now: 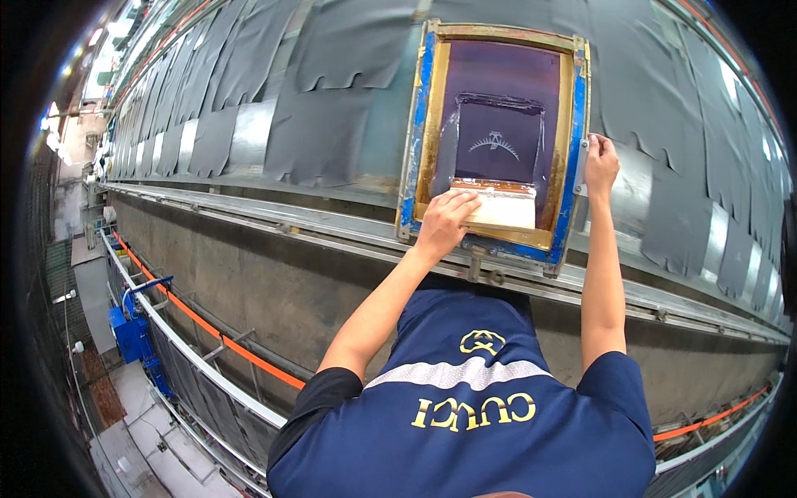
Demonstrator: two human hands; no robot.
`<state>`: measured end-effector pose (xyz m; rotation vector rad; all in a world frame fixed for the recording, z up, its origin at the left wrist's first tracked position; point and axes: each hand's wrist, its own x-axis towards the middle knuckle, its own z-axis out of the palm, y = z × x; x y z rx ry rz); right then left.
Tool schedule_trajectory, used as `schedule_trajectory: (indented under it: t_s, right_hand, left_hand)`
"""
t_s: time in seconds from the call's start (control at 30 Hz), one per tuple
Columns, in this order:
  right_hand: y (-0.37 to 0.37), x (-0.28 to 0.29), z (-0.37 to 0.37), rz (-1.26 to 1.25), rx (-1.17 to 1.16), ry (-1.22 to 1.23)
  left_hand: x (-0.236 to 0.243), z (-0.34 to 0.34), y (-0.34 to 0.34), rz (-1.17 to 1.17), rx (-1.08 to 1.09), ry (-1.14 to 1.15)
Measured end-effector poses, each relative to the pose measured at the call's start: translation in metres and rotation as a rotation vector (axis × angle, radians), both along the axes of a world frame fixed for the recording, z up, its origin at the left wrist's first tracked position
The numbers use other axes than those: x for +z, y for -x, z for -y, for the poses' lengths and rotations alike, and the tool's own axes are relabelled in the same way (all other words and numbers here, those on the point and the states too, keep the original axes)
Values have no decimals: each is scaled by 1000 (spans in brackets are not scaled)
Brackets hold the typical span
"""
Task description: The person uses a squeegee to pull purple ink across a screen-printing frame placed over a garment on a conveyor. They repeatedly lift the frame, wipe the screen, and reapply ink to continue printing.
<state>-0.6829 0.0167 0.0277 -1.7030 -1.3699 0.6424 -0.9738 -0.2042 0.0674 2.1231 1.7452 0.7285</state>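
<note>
A printing screen frame (418, 133) with blue-taped wooden edges and a dark purple mesh lies on the long table in front of me. My left hand (446, 220) grips a white-smeared squeegee (505, 209) at the near end of the mesh. My right hand (600, 162) holds the frame's right edge. A small pale arched design (495, 144) shows through the middle of the mesh.
Several dark grey fabric pieces (320, 124) lie in rows along the long table, left and right of the frame. A metal rail (332, 220) runs along the table's near edge. Below are an orange strip (207, 328), a lower rail and a blue machine (129, 328) on the floor.
</note>
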Motion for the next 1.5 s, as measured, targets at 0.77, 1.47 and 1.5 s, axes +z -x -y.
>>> schedule_trajectory:
  t_s: [0.77, 1.47, 1.5]
  right_hand:
    - [459, -18, 71, -39, 26, -12]
    - [512, 38, 91, 467, 639, -122]
    - [510, 39, 114, 436, 637, -95]
  left_hand:
    - [12, 81, 456, -156, -17, -17]
    - [-6, -106, 478, -104, -7, 39]
    - [-10, -88, 476, -100, -16, 39]
